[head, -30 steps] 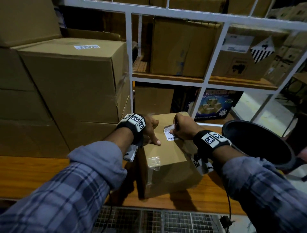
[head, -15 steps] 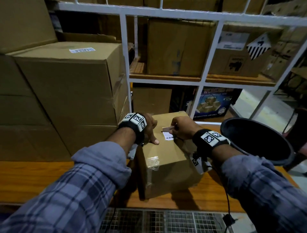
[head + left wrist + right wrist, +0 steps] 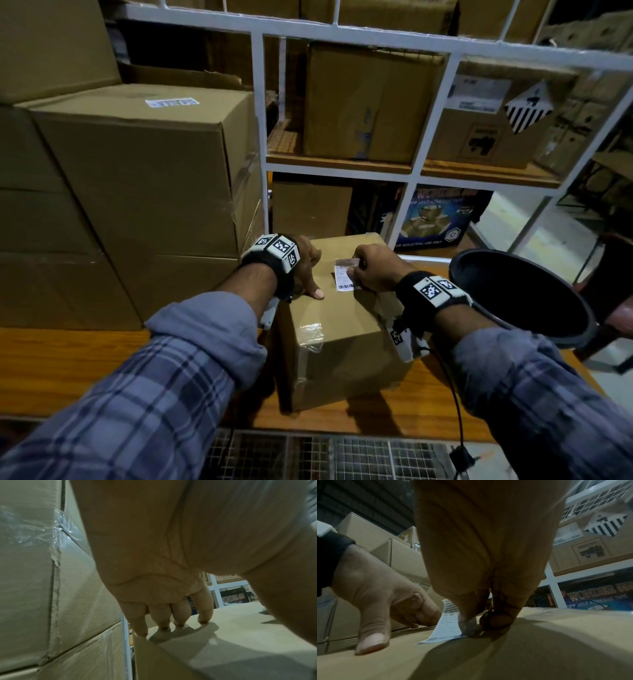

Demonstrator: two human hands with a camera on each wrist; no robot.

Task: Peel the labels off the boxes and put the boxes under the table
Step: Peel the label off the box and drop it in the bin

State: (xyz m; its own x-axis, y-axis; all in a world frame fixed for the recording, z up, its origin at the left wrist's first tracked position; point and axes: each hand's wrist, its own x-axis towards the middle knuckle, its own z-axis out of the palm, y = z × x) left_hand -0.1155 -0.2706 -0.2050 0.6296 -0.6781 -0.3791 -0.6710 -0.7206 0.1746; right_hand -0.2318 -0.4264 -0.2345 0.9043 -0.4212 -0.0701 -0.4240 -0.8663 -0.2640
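Observation:
A small cardboard box [image 3: 337, 325] stands on the wooden table [image 3: 68, 370]. On its top lies a white barcode label [image 3: 344, 279], its far end curled up and its near end stuck down. My right hand [image 3: 373, 269] pinches the lifted part of the label [image 3: 447, 623] between thumb and fingers [image 3: 467, 616]. My left hand [image 3: 308, 267] presses on the box's top left, fingertips [image 3: 163, 627] and thumb [image 3: 370, 641] straight on the cardboard [image 3: 223, 649].
Large stacked boxes [image 3: 144, 164] fill the left, one with a label [image 3: 171, 102] on top. A white shelf frame [image 3: 263, 137] with more boxes stands behind. A black round tub [image 3: 520, 294] sits at the table's right end. A metal grate [image 3: 308, 455] lies below the front edge.
My right hand has shifted slightly along the label while it peels; more of the far end is folded up. The left hand has stayed pressed on the box.

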